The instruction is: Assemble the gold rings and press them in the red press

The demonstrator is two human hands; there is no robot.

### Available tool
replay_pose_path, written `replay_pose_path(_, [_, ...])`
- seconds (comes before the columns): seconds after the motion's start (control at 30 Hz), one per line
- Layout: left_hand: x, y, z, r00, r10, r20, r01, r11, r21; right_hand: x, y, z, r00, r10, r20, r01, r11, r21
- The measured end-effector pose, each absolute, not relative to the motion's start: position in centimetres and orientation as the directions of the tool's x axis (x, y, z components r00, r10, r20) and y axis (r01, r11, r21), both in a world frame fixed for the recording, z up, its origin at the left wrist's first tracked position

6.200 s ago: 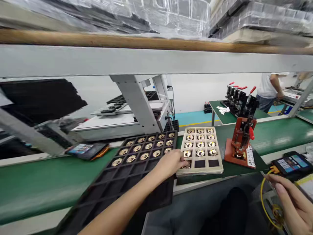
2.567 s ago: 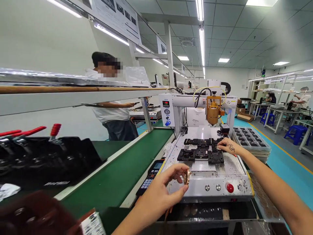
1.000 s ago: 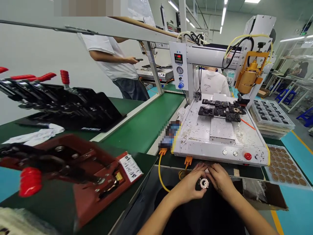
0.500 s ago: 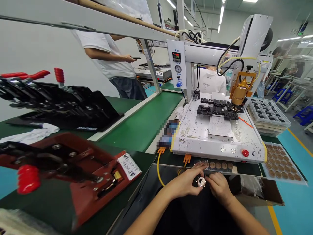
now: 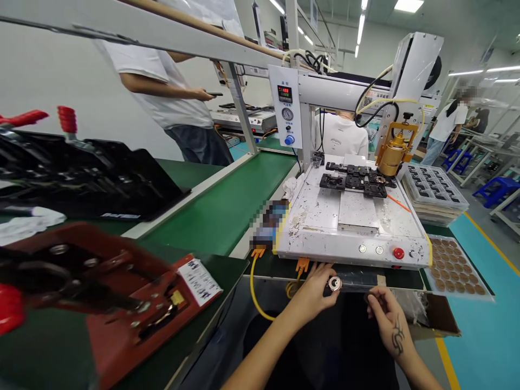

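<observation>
My left hand (image 5: pixel 316 290) pinches a watch case (image 5: pixel 335 284), a small round piece with a rose-gold ring and a pale middle. It is held just off the table's front edge, below the white machine. My right hand (image 5: pixel 384 306) is apart from it, to the right, with thumb and fingers drawn together. A small dark bit shows at these fingertips, too small to name. Behind the hands a clear strip (image 5: pixel 357 280) lies along the table edge.
The white benchtop machine (image 5: pixel 317 246) carries black fixtures (image 5: pixel 357 179) beneath a gold-coloured head (image 5: pixel 392 157). Right of it are stacked clear trays (image 5: pixel 436 187), a sheet of brown discs (image 5: pixel 457 265) and an open cardboard box (image 5: pixel 442 317). At left stands a red clamp press (image 5: pixel 117 336). A yellow cable (image 5: pixel 254 287) hangs down.
My right hand has drawn away from the watch case toward the right. My left hand has shifted slightly up, still holding the case. Brown discs seen earlier along the table edge no longer show there.
</observation>
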State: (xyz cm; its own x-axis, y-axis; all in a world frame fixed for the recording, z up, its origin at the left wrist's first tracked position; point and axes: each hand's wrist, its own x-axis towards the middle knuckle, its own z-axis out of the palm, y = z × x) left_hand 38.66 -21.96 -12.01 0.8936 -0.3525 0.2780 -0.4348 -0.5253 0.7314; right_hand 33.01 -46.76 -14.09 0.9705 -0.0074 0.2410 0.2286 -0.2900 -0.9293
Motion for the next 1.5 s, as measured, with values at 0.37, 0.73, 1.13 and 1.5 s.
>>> replay_pose_path(0.37, [32.3,-22.7,-7.5,0.965,-0.189,-0.182,0.237,0.333,0.913,34.7,-43.7,-7.2,0.983,0.157,-0.093,-0.119,0.17,-0.978])
replay_pose_path(0.73, [30.3,-22.2,-4.4,0.938,-0.168,-0.302,0.344,0.55,0.761,34.4,-43.8,-6.5,0.926,0.341,-0.16,-0.239,0.204,-0.949])
replay_pose_path(1.13, [29.2,-22.7,-5.2,0.957,-0.154,-0.247,0.291,0.524,0.801,33.9,-43.8,-5.7,0.892,0.424,-0.159,-0.186,0.022,-0.982])
replay_pose_path(1.5, [28.6,-23.4,-4.5,0.969,-0.161,-0.187,0.244,0.505,0.828,33.1,-41.5,-4.1,0.919,0.393,0.039,0.099,-0.135,-0.986])
